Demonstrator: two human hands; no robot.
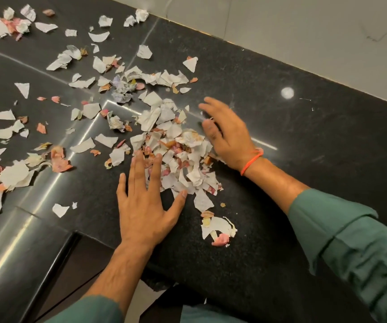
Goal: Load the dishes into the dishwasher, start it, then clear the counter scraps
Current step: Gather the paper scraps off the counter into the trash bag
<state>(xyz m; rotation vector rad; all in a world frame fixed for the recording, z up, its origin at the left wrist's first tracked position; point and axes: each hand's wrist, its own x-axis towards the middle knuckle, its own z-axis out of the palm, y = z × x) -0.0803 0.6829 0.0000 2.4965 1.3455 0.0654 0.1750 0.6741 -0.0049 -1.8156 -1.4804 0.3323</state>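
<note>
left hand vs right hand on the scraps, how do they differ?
The left hand lies flat, fingers spread, at the near edge of the scrap pile; the right hand stands more on edge at the pile's far right. The right wrist wears an orange thread; the left is bare. Both are open.

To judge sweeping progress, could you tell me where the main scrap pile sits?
In the head view, the main scrap pile lies mid-counter, between the left hand and right hand.

The counter [304, 141] is dark speckled stone, polished and glossy, with bright reflections along its seams. The scraps [178, 155] are torn matt paper, white and pink, some crumpled. The sleeve [355, 248] is green woven cloth, creased. The wall [304, 31] looks smooth, pale and matt.
</note>
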